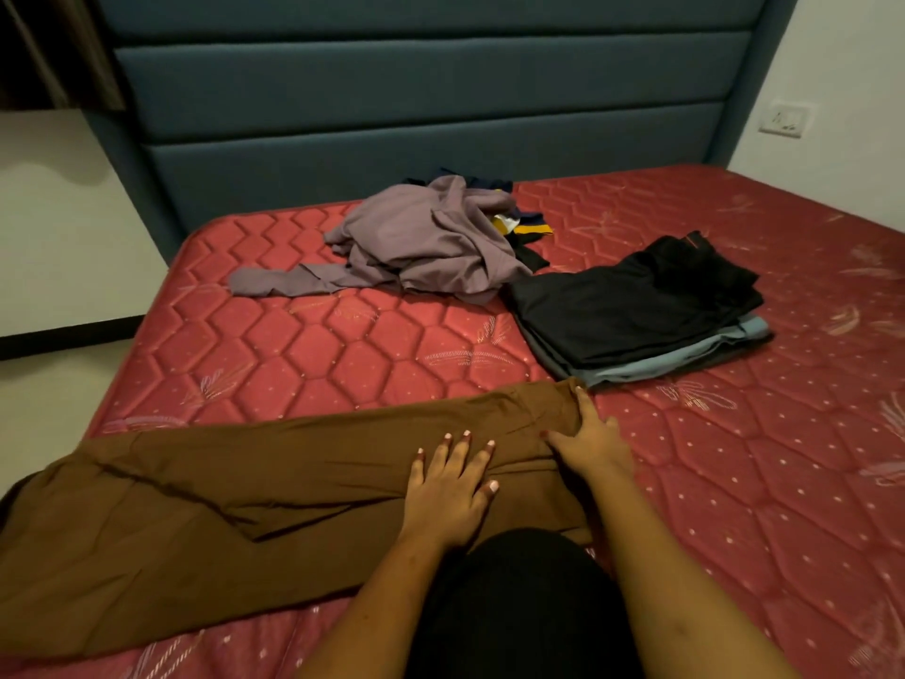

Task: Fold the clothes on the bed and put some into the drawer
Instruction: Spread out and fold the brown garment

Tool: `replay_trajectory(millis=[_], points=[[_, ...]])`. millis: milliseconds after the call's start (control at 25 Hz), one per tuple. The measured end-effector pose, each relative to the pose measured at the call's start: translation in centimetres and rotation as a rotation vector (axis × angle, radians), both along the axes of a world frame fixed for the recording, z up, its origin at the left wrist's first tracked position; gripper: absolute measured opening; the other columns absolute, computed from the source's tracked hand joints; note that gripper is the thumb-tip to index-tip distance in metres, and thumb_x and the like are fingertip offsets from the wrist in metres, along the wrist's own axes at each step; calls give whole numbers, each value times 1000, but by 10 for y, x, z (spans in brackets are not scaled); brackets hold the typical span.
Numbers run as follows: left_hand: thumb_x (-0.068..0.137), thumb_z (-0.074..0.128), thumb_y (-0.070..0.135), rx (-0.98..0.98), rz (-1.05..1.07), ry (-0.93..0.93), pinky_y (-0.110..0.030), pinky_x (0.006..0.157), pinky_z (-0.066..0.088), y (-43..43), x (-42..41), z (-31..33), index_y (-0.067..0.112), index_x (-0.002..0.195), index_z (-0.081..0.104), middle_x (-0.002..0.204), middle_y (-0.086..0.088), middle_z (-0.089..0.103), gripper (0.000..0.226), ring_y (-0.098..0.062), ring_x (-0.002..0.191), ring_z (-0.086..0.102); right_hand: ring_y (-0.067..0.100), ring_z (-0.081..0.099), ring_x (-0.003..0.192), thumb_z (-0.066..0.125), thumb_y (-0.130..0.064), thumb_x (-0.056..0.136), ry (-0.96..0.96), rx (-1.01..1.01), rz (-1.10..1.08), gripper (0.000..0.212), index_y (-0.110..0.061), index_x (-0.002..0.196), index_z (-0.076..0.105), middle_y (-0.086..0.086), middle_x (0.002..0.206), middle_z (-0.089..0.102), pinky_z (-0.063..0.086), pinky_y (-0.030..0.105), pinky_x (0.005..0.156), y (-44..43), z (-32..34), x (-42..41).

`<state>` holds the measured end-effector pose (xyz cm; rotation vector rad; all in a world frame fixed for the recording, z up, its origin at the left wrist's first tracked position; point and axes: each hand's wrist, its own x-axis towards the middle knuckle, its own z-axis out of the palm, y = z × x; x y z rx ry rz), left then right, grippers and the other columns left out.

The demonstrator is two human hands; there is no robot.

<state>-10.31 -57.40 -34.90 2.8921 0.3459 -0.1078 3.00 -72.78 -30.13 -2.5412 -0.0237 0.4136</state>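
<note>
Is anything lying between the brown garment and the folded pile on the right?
Nothing visible. Only bare mattress separates the brown garment from the folded pile; the right hand rests on the garment's near end.

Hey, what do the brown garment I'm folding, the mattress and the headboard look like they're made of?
Brown garment: thin, smooth cloth, matte with a faint sheen; it lies in soft shallow creases. Fibre unclear.
Mattress: quilted, slightly glossy red ticking with stitched hexagons catching light, likely synthetic.
Headboard: padded panels upholstered in matte blue-grey fabric, seamed into horizontal bands.
</note>
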Motion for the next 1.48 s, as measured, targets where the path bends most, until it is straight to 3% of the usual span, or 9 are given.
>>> replay_trajectory(millis=[120,320,480,680,800,920,1080,1240,1480], points=[[93,8,59,-218,45,43,-42,118,1,5,-8,12,37,152,12,162,5,5,64,-17,148,1,30,58,103,61,2,81,219,602,-116,70,-23,144,41,18,133,53,51,34,82,7,11,11],[104,31,36,-1634,615,-405,-44,113,33,51,-16,55,27,139,43,141,-6,50,38,-28,128,49,31,61,110,57,0,70,-11,506,87,77,-25,141,46,11,130,60,50,41,95,86,46,-15],[96,15,63,-1943,825,-572,-44,110,29,101,-47,59,31,144,35,141,-9,50,62,-32,128,47,29,51,123,58,-13,77,-171,258,507,80,-37,148,31,10,142,48,44,32,100,168,85,-91],[85,16,77,-2179,824,-617,-49,76,55,139,-84,28,9,124,57,100,-22,69,88,-38,87,68,9,55,69,55,-13,94,365,487,780,62,-39,146,33,-3,119,55,51,22,54,211,58,-137],[82,24,76,-2156,802,-516,-47,90,47,146,-88,21,3,125,58,115,-22,64,91,-35,104,61,16,65,95,52,-13,94,-92,204,775,47,-26,139,49,4,130,60,54,24,82,195,39,-98],[81,46,60,-2078,726,-382,-44,84,51,145,-89,33,2,115,68,110,-22,68,70,-33,95,68,17,32,140,48,-37,97,-278,-48,932,51,-37,146,34,-4,153,35,23,33,116,187,14,-80],[89,58,2,-1669,795,-417,-36,75,54,157,-85,34,21,132,51,101,-14,68,47,-27,84,67,17,6,148,24,-58,98,-320,-213,1029,50,-55,146,10,-16,160,10,1,55,115,199,-9,-110],[95,53,2,-1479,840,-423,-27,76,50,149,-94,32,18,131,50,119,-15,64,40,-23,100,61,30,-5,148,20,-68,93,-258,-250,1046,48,-63,140,15,-13,161,4,-8,63,111,204,-8,-113],[77,41,12,-49,642,-712,-40,80,54,125,-94,42,8,118,62,112,-9,67,47,-31,100,65,28,-17,146,37,-70,88,-228,-338,1166,63,-59,144,11,-15,160,-7,-14,69,106,203,-5,-110]])
